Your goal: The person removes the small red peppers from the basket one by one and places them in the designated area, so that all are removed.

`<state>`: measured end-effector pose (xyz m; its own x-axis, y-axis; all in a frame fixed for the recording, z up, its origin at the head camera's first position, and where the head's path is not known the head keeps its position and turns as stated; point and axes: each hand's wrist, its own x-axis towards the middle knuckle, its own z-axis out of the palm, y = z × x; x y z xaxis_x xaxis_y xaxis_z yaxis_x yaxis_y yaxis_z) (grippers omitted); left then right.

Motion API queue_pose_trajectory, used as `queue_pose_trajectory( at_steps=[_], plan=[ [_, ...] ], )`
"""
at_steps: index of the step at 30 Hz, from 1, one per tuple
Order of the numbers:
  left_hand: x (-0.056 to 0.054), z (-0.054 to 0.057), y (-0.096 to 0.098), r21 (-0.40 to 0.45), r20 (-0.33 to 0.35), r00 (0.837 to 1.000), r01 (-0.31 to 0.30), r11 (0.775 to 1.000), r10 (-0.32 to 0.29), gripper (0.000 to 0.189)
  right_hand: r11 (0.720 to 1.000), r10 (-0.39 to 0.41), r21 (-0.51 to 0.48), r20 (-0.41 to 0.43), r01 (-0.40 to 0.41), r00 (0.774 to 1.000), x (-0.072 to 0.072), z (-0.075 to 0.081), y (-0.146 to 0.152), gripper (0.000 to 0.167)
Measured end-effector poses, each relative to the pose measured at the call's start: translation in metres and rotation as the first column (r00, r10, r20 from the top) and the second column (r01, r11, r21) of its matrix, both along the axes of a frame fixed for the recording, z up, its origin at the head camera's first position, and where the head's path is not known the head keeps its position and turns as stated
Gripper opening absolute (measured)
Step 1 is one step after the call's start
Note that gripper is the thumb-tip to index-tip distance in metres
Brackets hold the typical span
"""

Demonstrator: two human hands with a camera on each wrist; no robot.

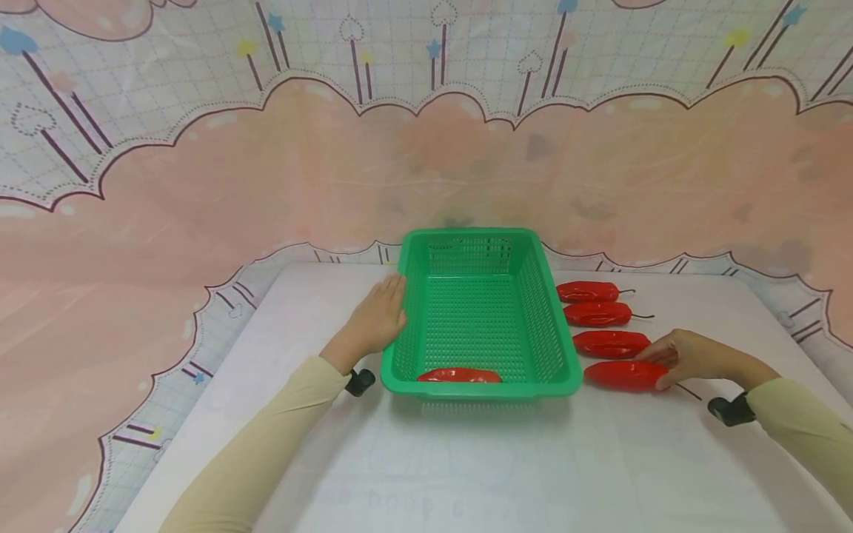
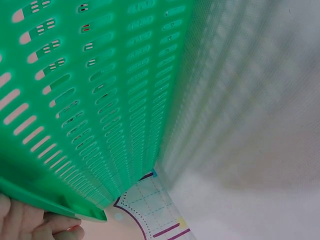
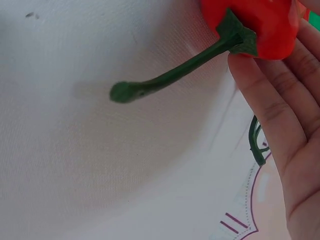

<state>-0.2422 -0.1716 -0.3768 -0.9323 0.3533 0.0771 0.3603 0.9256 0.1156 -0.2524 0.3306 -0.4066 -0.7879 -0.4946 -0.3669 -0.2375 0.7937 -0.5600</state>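
Note:
My left hand [image 1: 378, 312] rests on the left rim of a green plastic basket [image 1: 566, 374], fingers fairly straight. In the left wrist view, its fingers [image 2: 22, 220] lie against the rim beside the slotted wall. Inside the basket, one red chili pepper [image 1: 460, 375] lies along the near end. To the right of the basket, my right hand [image 1: 693, 355] grips the stem end of the nearest chili pepper [image 1: 620, 375] between thumb and fingers. That pepper's green stem [image 3: 175, 75] sticks out past the fingers in the right wrist view.
Beyond the gripped pepper, several more peppers lie in a column beside the basket: one close behind [image 1: 606, 343], another [image 1: 596, 314] farther back, and the farthest [image 1: 586, 292]. A white cloth covers the table [image 1: 466, 474]. Behind stands a patterned pink curtain [image 1: 333, 178].

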Motion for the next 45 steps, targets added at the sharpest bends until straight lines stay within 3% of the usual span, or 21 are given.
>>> queue_pose_trajectory(
  at_steps=[12,19,24,35,45],
  plan=[
    [0.001,0.0,0.0,0.005,-0.005,1.0,0.005,1.0,-0.005,0.06,0.996,0.064,-0.065,0.01,-0.063,0.998,-0.001,0.006,0.01,0.057],
    [0.002,0.001,0.0,-0.004,0.001,1.0,0.001,1.0,-0.001,0.06,0.993,0.096,-0.058,-0.044,-0.099,0.994,-0.003,0.019,0.019,0.052],
    [0.002,0.0,0.0,0.0,0.001,1.0,-0.002,1.0,0.002,0.06,0.985,0.127,-0.105,-0.064,-0.134,0.99,-0.006,0.029,0.028,0.049],
    [0.002,0.0,0.001,-0.002,0.003,1.0,-0.001,1.0,0.001,0.06,0.974,0.072,-0.215,-0.037,-0.078,0.997,-0.008,0.046,0.04,0.044],
    [0.0,0.001,0.001,-0.006,0.003,1.0,-0.002,1.0,0.002,0.061,0.954,0.089,-0.279,-0.082,-0.109,0.993,-0.012,0.068,0.037,0.044]
  ],
)
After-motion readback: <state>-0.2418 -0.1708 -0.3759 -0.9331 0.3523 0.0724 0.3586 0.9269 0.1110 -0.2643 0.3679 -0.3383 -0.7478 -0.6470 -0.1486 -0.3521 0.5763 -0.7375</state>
